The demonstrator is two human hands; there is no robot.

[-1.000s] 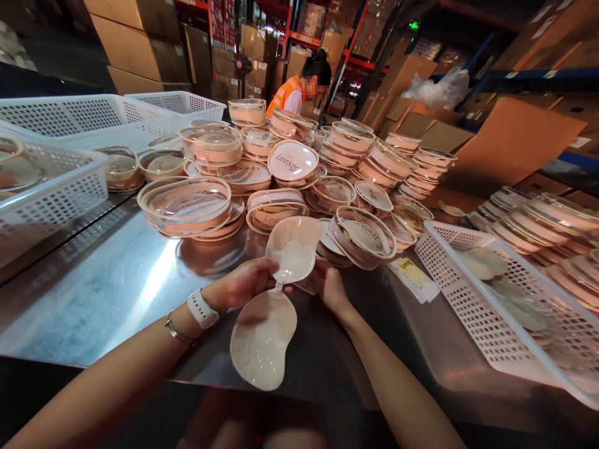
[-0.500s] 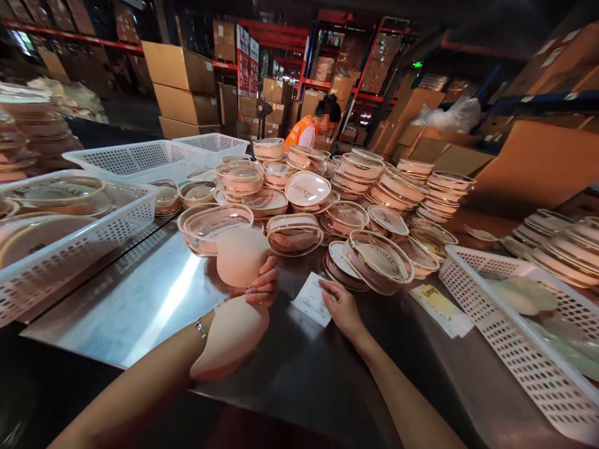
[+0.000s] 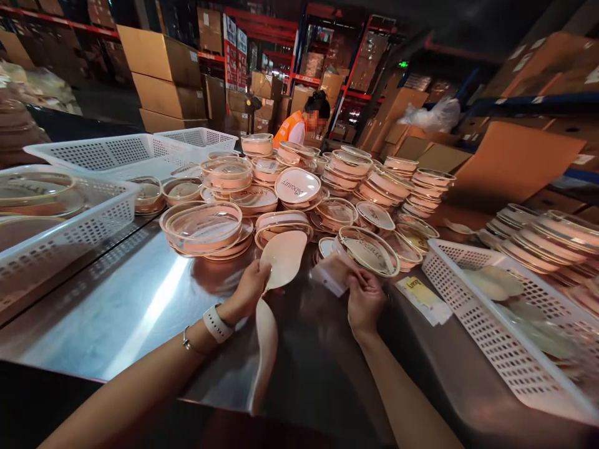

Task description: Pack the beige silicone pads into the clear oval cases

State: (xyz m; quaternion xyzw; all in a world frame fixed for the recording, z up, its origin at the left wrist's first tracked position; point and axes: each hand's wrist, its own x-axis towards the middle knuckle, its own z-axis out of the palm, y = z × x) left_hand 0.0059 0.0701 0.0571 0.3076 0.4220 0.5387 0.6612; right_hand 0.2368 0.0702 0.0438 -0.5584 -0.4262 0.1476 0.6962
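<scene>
Dimly lit — red-framed shelving (image 3: pixel 306 79) at back, stacked cartons (image 3: pixel 161 78) left, metal table (image 3: pixel 84 333) streaked with glare (image 3: pixel 153 312).

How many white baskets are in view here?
4: the front-left basket, a second basket behind it, a third basket farther back, and the right basket. Others may be hidden behind the stacked cases.

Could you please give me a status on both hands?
Left hand: holding joined cups. Right hand: pinching a blurred, flat packet. Stacked cases close ahead.

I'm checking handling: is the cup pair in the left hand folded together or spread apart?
Spread apart: the left hand holds the cup pair, one cup above and the other hanging below.
</scene>
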